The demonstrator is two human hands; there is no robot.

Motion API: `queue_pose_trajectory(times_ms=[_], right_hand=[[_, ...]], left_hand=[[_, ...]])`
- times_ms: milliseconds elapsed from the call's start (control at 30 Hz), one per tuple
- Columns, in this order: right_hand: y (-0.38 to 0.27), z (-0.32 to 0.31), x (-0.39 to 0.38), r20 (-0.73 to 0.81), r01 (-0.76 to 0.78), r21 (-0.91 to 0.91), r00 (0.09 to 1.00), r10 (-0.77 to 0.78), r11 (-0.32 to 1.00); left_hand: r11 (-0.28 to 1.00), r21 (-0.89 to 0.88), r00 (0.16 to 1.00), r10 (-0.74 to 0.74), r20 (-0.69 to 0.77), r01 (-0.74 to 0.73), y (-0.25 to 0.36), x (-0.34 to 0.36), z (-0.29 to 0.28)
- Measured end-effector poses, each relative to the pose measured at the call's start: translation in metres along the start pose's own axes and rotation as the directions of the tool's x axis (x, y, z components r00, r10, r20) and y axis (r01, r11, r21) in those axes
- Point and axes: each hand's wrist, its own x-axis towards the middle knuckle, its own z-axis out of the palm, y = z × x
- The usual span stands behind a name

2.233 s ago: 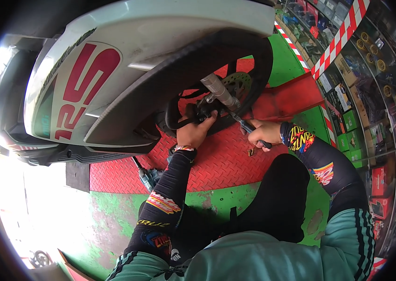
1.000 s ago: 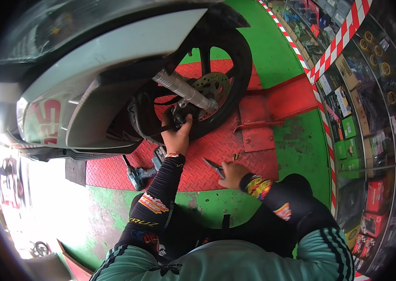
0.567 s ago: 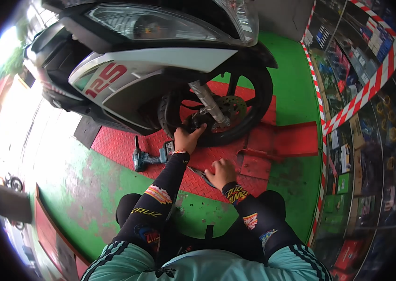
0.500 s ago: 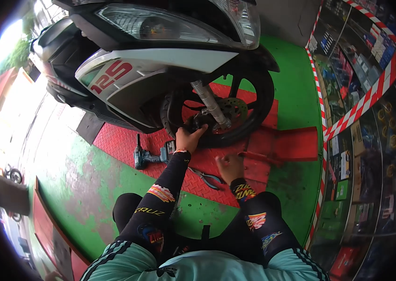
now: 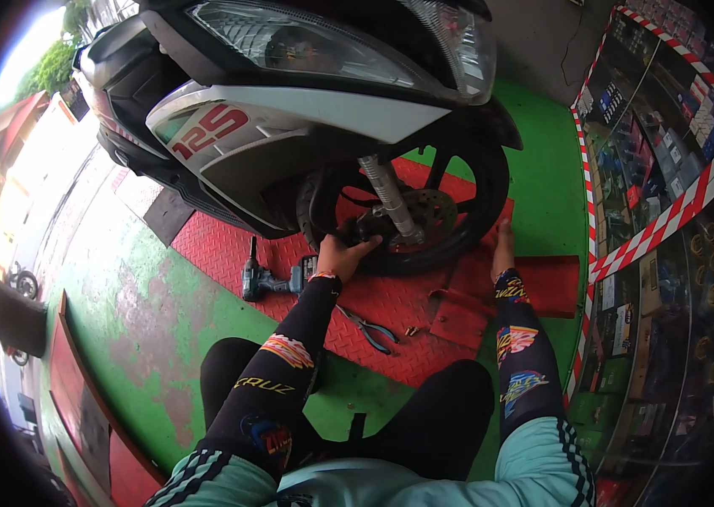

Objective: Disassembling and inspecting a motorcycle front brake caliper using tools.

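Two bare hands were in the head view; the motorcycle's front wheel (image 5: 494, 194) was taken as reference. Left hand (image 5: 343, 256): at the wheel's lower left, thumb and fingers gripping a dark brake caliper (image 5: 367, 227), some of the fingers hidden behind it. The caliper sat against the lower-left part of the wheel as seen, off the brake disc (image 5: 435, 213). Right hand (image 5: 502, 251): raised just beside the wheel's right edge, seen edge-on, fingers straight and apparently pressed together; could not tell whether it touched the wheel. Pliers (image 5: 368, 329), handles parted, lay on the red patterned plate (image 5: 226, 256), on the person's side of the wheel. Small brass-coloured pieces (image 5: 412, 331) lay there too, nearer the wheel's underside. Teal power driver (image 5: 271, 283): left of the wheel, on its side.
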Motion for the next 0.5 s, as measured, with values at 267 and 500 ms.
queue_pose_trajectory(times_ms=[267,500], right_hand=[[0.019,0.012,0.041,-0.041,-0.288,0.381,0.944,0.327,0.879],[0.077,0.042,0.042,-0.112,-0.103,0.546,0.975,0.194,0.831]], left_hand=[[0.989,0.139,0.932,0.002,0.362,-0.056,0.016,0.018,-0.02],[0.979,-0.175,0.961,-0.056,0.272,0.106,-0.005,0.014,-0.011]])
